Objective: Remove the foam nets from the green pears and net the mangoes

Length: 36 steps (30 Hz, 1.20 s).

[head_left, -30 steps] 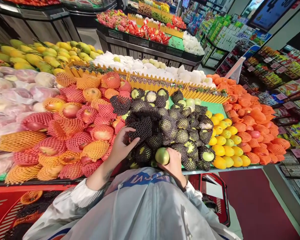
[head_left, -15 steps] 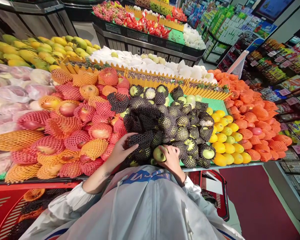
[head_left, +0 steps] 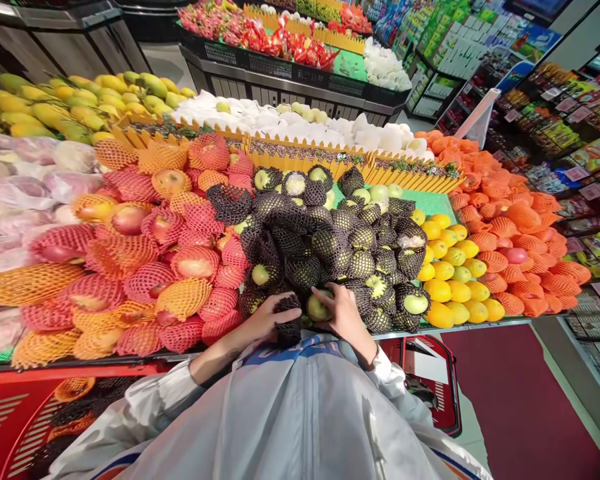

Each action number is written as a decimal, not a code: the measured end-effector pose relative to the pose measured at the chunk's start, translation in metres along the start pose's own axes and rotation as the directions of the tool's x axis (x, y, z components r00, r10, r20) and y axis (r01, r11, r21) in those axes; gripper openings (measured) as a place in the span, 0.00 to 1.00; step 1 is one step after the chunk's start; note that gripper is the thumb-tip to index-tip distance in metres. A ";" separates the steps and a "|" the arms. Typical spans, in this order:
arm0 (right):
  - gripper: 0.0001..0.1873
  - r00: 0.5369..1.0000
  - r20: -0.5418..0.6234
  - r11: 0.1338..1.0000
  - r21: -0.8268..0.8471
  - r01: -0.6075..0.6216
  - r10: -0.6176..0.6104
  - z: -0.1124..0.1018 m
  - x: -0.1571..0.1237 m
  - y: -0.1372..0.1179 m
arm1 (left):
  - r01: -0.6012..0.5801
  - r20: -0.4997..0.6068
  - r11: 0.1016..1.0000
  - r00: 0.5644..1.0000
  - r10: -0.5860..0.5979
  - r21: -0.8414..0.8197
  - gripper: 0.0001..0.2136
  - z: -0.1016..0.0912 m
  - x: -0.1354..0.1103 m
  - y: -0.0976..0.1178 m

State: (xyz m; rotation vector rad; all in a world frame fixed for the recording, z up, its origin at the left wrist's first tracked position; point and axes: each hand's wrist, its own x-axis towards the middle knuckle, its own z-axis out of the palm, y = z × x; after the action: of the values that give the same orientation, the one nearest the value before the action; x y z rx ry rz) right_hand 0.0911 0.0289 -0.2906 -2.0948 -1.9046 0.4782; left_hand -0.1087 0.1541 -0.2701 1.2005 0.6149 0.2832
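Observation:
My left hand [head_left: 265, 320] is closed round a black foam net sleeve [head_left: 289, 325], close to my jacket at the display's front edge. Just to its right, my right hand [head_left: 346, 315] has its thumb and fingers curled about a bare green apple [head_left: 317, 308], whose lower part is hidden. Sleeve and apple are a small gap apart. Behind both hands spreads a pile of green apples in black foam nets [head_left: 363, 264]. One apple [head_left: 261, 274] shows partly bare above my left hand.
Apples in pink and orange nets [head_left: 195, 263] lie left of the pile, yellow fruit [head_left: 455, 257] to the right, then orange-netted fruit [head_left: 525, 220]. A low yellow fence [head_left: 300, 160] runs behind. A red basket [head_left: 10, 413] holding loose nets stands lower left, another red basket [head_left: 447, 373] lower right.
My left hand has drawn the black net sleeve from the pile toward my body, nearer the apple. My right hand stays at the green apple, its fingers shifted slightly.

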 end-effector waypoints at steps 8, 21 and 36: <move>0.25 0.950 -0.210 0.908 0.397 -0.135 0.233 0.038 -0.026 0.004 | 0.052 -0.113 0.995 0.992 -0.062 -0.090 0.25 0.014 0.014 -0.033; 0.16 0.944 -0.188 0.518 0.855 0.022 0.270 0.031 -0.031 0.014 | -0.184 -0.032 0.982 0.982 0.185 0.053 0.22 0.039 0.024 -0.022; 0.22 0.887 -0.083 0.253 0.967 -0.039 0.454 0.042 -0.025 0.016 | -0.084 0.026 0.994 0.996 0.083 0.064 0.22 0.039 0.024 -0.028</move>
State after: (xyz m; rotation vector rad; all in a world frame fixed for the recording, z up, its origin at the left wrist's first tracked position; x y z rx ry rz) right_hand 0.0857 0.0015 -0.3339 -1.4089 -0.6226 0.9417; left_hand -0.0699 0.1266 -0.2946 1.2923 0.5575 0.3210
